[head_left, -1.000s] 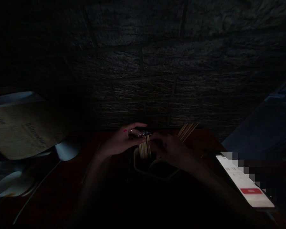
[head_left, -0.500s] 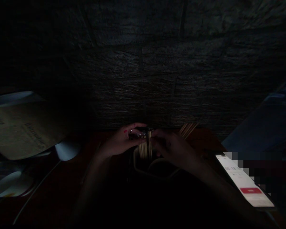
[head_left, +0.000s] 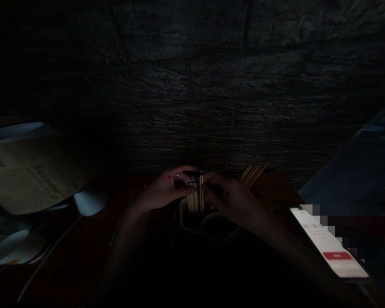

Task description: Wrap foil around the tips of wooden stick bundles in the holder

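Observation:
In the dim middle of the head view, my left hand (head_left: 162, 188) is closed around the left side of a bundle of thin wooden sticks (head_left: 194, 199). Something dark and shiny, like clear plastic wrap (head_left: 190, 179), glints at the top of that bundle. From the right, the bent fingers of my right hand (head_left: 231, 192) pinch at the bundle's upper edge; what exactly they grip is partly hidden. The sticks stand roughly upright over a dark container with an angular rim (head_left: 211, 235). Behind my right hand, more sticks (head_left: 253, 173) lean out to the right.
A lit phone (head_left: 330, 244) lies at the right. On the left are a printed brown paper bag (head_left: 35, 171), a white cup (head_left: 90, 201), a white plate-like dish (head_left: 17, 246) and a thin cable (head_left: 49, 252). A stone-block wall (head_left: 192, 85) rises behind the wooden table (head_left: 276, 184).
Both hands stay almost in place around the sticks. The fingers of my right hand have shifted very slightly at the bundle.

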The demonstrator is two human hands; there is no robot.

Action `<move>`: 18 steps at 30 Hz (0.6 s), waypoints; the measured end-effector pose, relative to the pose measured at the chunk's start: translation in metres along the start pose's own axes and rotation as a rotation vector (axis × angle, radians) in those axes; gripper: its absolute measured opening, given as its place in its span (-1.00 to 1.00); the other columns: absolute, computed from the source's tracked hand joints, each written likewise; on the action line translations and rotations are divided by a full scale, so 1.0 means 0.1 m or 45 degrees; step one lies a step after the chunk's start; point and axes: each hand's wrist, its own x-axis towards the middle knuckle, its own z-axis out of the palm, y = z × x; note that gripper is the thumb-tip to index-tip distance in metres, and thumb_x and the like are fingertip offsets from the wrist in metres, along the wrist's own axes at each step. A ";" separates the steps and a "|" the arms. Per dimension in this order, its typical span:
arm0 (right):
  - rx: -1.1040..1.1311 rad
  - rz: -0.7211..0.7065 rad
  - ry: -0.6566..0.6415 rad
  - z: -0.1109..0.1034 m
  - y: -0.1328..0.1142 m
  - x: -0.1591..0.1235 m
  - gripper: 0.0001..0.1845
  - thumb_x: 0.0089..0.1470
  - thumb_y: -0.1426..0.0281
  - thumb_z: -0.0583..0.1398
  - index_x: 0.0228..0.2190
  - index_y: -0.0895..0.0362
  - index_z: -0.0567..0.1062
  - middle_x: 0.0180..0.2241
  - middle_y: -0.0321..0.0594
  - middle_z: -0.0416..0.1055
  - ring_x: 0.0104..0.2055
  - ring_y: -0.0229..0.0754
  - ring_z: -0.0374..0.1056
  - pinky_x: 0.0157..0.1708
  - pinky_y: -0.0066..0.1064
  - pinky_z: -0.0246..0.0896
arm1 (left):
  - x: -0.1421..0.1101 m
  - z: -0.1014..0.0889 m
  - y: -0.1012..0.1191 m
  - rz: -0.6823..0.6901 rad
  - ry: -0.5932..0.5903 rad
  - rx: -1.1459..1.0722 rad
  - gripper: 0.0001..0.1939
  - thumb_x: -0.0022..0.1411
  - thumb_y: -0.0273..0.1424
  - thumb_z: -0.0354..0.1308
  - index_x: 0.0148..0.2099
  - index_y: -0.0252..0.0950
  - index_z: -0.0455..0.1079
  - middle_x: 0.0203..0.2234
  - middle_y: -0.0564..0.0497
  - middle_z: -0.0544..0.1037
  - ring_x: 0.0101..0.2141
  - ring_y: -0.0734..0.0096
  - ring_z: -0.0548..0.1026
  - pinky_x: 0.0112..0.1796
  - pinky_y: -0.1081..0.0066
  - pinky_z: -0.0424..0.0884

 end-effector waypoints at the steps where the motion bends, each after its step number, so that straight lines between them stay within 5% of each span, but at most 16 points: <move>1: -0.003 0.014 -0.023 0.01 0.01 0.00 -0.83 0.24 0.36 0.06 -0.25 0.12 0.44 -0.44 -0.25 0.52 -0.50 -0.26 0.40 -0.49 -0.42 0.18 | 0.00 0.00 0.00 -0.008 0.006 0.006 -0.54 0.17 -0.40 0.28 0.13 -0.24 0.36 -0.13 -0.02 0.61 -0.10 0.27 0.55 -0.10 0.31 0.44; 18: 0.006 0.023 -0.123 0.08 0.03 0.03 -0.80 0.23 0.43 0.08 -0.13 0.13 0.42 -0.36 -0.20 0.59 -0.48 -0.25 0.46 -0.46 -0.41 0.23 | -0.02 0.00 0.08 -0.066 0.001 0.031 -0.52 0.19 -0.36 0.26 0.15 -0.26 0.33 -0.16 -0.03 0.62 -0.15 0.28 0.57 -0.15 0.33 0.45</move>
